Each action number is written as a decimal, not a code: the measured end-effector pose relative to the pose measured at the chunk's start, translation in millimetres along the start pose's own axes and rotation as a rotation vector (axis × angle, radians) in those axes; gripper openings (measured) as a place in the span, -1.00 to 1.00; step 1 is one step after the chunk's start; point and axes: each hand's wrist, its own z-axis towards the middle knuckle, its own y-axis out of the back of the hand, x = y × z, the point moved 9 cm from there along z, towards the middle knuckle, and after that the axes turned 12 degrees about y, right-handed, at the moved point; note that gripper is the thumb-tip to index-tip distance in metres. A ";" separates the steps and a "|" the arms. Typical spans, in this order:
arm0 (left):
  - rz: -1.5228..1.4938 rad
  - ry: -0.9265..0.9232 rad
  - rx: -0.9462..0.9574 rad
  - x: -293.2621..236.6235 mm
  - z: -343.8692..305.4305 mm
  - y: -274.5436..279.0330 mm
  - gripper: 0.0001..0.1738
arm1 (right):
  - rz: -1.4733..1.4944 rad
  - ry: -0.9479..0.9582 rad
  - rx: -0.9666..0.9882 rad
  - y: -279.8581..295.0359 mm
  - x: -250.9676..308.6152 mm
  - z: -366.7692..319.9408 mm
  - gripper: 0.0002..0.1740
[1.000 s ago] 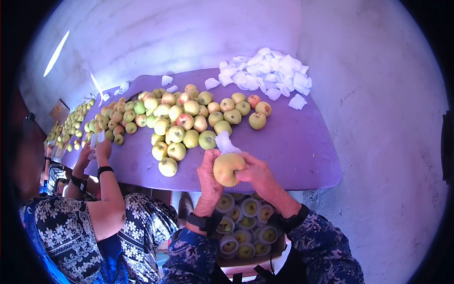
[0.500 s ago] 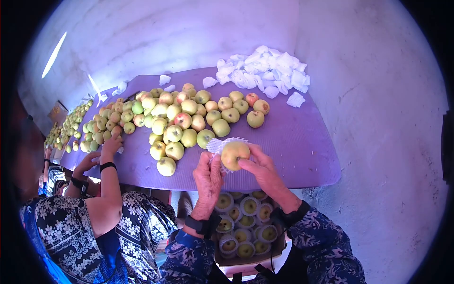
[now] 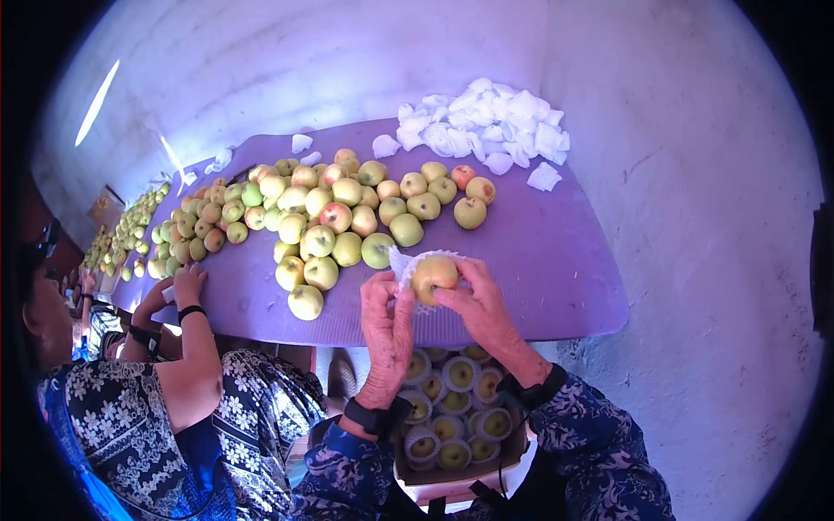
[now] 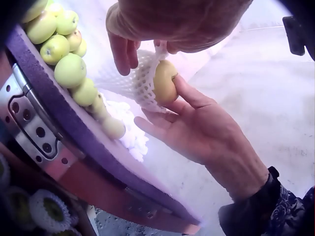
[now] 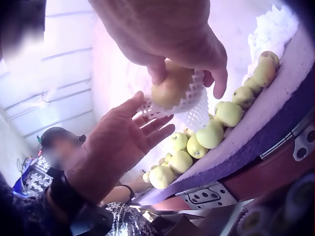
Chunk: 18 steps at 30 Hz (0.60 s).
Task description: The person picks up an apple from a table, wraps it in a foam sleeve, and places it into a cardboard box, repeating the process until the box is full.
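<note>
Head view: loose apples (image 3: 321, 213) are lying heaped across the left and middle of the purple-covered desk (image 3: 556, 291); a pile of white foam nets (image 3: 486, 126) is occupying its far right. A second person (image 3: 169, 399) in patterned clothing is working along the near edge at left. Below that edge, an open box (image 3: 452, 477) is holding netted apples (image 3: 453, 402), with the wearer's forearms partly blocking the view of its sides.

A yellow apple (image 3: 436, 276) is sitting between the two hands, partly inside a foam net (image 3: 400, 260), its stem end exposed. The left hand (image 3: 385, 330) is pinching the net's rim; the right hand (image 3: 482, 308) is gripping the apple, its thumb pressing near the stem hollow.
</note>
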 end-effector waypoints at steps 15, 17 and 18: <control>-0.413 0.539 0.265 39.6 -1.2 -24.5 -0.34 | -0.311 0.169 0.029 -1.8 17.5 1.7 -0.35; -0.449 0.564 0.260 42.4 -2.4 -25.2 -0.37 | -0.411 0.223 0.046 -2.9 21.9 1.6 -0.35; -0.462 0.569 0.259 41.9 -2.6 -26.9 -0.38 | -0.465 0.245 0.056 -3.7 23.9 1.1 -0.36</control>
